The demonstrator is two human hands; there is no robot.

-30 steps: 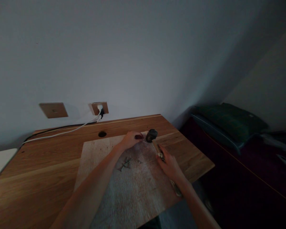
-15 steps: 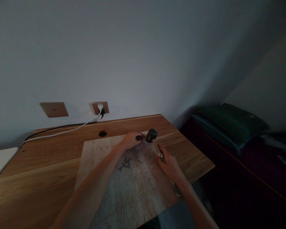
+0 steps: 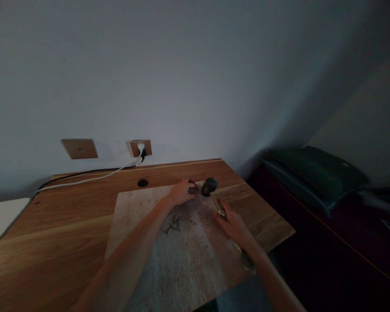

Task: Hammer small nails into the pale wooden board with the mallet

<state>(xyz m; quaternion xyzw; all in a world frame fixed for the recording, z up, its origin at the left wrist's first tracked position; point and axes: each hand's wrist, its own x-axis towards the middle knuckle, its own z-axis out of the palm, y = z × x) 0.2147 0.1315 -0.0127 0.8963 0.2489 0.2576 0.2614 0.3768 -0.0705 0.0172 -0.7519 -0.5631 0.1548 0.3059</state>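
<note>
My right hand is wrapped round the wooden handle of a hammer, whose dark head hovers over the far edge of a pale plywood board. My left hand rests on the board just left of the hammer head, fingers pinched together on something small that I cannot make out. Several loose nails lie on the board below my left forearm.
The board lies on a wooden desk with a cable hole. A white cable runs to a wall socket. A dark green cushion lies to the right, past the desk's edge.
Both hands hold almost the same pose. The view has shifted slightly, and the hammer head sits a touch closer to my left fingers.
</note>
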